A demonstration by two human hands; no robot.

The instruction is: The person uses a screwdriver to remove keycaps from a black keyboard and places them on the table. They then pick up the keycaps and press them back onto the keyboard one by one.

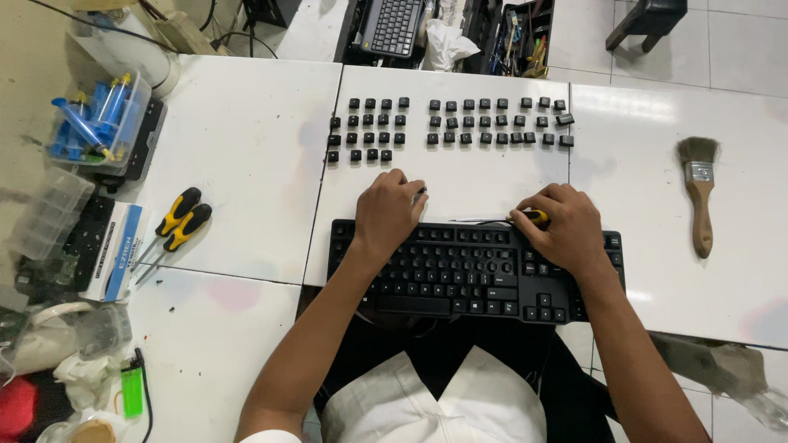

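Note:
A black keyboard (460, 275) lies at the near edge of the white table (246, 148), over my lap. My left hand (387, 212) rests on its top left corner with a small black keycap pinched at the fingertips (422, 191). My right hand (562, 226) grips a yellow-and-black screwdriver (535, 217) whose thin shaft points left along the keyboard's top row. Several loose black keycaps (460, 123) are laid out in rows on the table beyond the keyboard.
A wooden paintbrush (699, 193) lies to the right. Two yellow-and-black screwdrivers (176, 223) lie at left, near a clear box of blue syringes (94, 123), a small box and a green lighter (131, 392). Another keyboard (396, 26) and a tool case sit beyond the table.

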